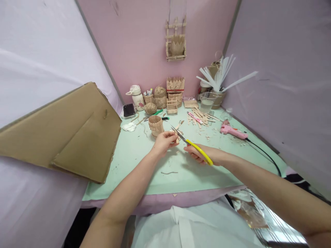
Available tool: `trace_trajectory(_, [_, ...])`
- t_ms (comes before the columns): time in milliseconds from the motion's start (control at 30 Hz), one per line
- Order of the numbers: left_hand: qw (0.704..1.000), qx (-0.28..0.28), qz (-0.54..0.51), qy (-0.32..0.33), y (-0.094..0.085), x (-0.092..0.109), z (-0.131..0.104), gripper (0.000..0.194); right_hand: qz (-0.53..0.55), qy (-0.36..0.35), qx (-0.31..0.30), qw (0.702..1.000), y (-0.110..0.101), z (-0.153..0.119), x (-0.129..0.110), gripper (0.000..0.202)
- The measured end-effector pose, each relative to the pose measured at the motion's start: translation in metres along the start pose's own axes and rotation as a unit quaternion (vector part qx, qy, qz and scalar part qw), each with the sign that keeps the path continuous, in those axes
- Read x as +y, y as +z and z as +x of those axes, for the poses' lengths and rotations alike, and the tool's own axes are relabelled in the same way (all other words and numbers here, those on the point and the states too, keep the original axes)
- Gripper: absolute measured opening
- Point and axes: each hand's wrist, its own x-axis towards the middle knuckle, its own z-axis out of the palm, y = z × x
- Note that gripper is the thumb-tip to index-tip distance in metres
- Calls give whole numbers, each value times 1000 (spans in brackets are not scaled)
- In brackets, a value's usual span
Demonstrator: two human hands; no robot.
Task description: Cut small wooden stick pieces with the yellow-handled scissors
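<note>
My left hand (166, 142) pinches a small piece of wooden craft stick (177, 139) over the middle of the table. Closed round the yellow handles of a pair of scissors (198, 151) is my right hand (198, 155). The scissor blades point up and left and are parted, close to the stick piece; whether they touch it I cannot tell. Just behind my left hand stands a round cup covered with wooden pieces (156, 126). Wood scraps (180, 125) lie beyond the blades.
A pink glue gun (234, 132) with a black cord lies at right. Loose craft sticks (200, 115) and a pink pen (194, 117) lie at the back, near a clear measuring cup (207, 103). Twine balls (150, 108) and a white bottle (137, 98) stand back left; cardboard (85, 137) leans left.
</note>
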Motion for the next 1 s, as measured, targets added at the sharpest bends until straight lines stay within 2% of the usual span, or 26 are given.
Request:
trace_trajectory(533, [999,-4,-33,-10,-2,-3,0,31,-11,47,3,999,5,-4,-10,46])
trace_trajectory(1000, [998,-30,-51,-34,-4,-4,0,23,-7,63,3,998,8,-8,-18,51])
